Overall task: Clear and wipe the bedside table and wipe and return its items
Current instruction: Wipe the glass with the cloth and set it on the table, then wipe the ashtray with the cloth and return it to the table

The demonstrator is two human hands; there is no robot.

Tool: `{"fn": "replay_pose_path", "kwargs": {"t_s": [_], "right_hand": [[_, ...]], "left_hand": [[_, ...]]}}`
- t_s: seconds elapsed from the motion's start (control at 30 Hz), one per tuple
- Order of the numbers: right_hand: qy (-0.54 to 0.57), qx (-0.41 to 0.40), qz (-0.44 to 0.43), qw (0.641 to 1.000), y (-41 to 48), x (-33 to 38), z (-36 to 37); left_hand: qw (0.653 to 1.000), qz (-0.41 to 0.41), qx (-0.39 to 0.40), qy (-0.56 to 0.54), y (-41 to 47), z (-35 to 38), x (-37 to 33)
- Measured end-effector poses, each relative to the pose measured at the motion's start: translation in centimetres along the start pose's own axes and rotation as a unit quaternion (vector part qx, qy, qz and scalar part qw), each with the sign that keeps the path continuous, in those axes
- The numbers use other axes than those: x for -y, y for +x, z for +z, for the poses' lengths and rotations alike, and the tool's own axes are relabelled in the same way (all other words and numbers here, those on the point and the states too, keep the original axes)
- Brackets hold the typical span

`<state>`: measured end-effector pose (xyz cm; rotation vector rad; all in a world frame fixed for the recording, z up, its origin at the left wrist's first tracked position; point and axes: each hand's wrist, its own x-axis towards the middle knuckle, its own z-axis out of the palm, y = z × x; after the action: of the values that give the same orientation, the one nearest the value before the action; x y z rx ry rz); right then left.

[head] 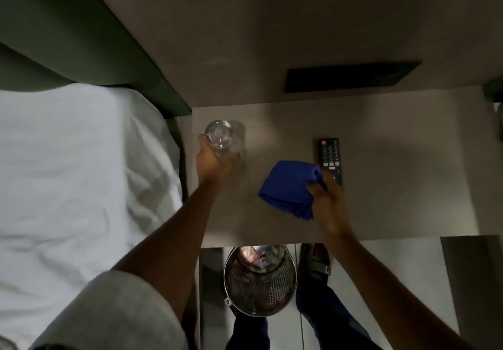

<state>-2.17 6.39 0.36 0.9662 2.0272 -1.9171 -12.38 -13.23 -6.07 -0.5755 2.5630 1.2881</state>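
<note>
Holding: left hand [211, 163] is wrapped round the glass [221, 140], I'd guess so the table under it can get wiped
Cloth: right hand [325, 198] is closed on the bunched blue cloth [288, 187], ready to wipe
Remote [330, 156]: flat on the bedside table [394, 175], just past my right fingertips, not cleared yet
Bin [260, 281]: on the floor below both wrists

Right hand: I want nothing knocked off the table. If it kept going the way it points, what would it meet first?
Probably the remote. The right hand, holding the blue cloth, already overlaps its near end; height above it is unclear.
</note>
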Motion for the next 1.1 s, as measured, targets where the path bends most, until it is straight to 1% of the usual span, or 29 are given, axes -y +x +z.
{"fn": "replay_pose_path", "kwargs": {"t_s": [0.03,0.07,0.13,0.23,0.37,0.47,0.53,0.57,0.67,0.7,0.77,0.83,0.9,0.97,1.03,1.1], "right_hand": [[0.055,-0.008,0.048,0.997,0.7,-0.6,0.2],[0.084,-0.019,0.079,0.993,1.2,-1.3,0.3],[0.12,-0.027,0.112,0.986,1.6,-2.5,0.1],[0.161,-0.011,0.143,0.976,1.3,-3.6,-0.6],[0.187,0.036,0.132,0.973,0.8,-3.7,-1.5],[0.2,0.055,0.123,0.971,0.6,-3.6,-2.1],[0.203,0.068,0.123,0.969,0.5,-3.3,-2.3],[0.213,0.08,0.122,0.966,0.3,-3.0,-2.3],[0.244,0.137,0.127,0.952,-0.6,-2.1,-1.6],[0.24,0.15,0.133,0.95,-0.9,-1.6,-1.3],[0.212,0.18,0.149,0.949,-2.0,-0.8,0.0],[0.182,0.207,0.153,0.949,-3.1,-0.3,1.6],[0.177,0.221,0.168,0.944,-4.6,0.6,3.6],[0.183,0.239,0.175,0.937,-6.8,1.7,6.0],[0.172,0.264,0.159,0.936,-8.7,2.4,8.5],[0.139,0.29,0.148,0.935,-11.2,2.9,11.5]], "left_hand": [[1.0,-0.001,0.003,-0.001,1.2,0.4,0.4],[1.0,-0.001,0.0,-0.018,2.4,0.7,0.6],[0.999,0.008,-0.016,-0.048,4.4,1.0,0.9],[0.998,0.007,-0.028,-0.048,6.8,1.2,1.4],[0.996,-0.032,-0.032,-0.074,9.0,1.4,2.3],[0.997,-0.04,-0.008,-0.062,8.8,1.5,2.0],[0.999,-0.022,-0.003,-0.042,8.0,1.4,1.9],[0.999,0.0,-0.005,-0.042,7.2,1.1,1.4],[0.997,0.018,-0.007,-0.08,3.3,-0.5,0.4],[0.996,0.038,-0.012,-0.084,1.3,-1.3,0.1],[0.992,0.103,-0.058,-0.045,-2.7,-3.6,0.2],[0.985,0.144,-0.088,-0.015,-6.0,-6.2,1.1],[0.979,0.149,-0.14,0.004,-8.9,-9.6,2.6],[0.971,0.127,-0.198,0.027,-12.1,-13.8,3.7],[0.959,0.131,-0.238,0.077,-14.7,-17.6,5.5],[0.944,0.113,-0.278,0.136,-17.4,-22.3,8.0]]}}
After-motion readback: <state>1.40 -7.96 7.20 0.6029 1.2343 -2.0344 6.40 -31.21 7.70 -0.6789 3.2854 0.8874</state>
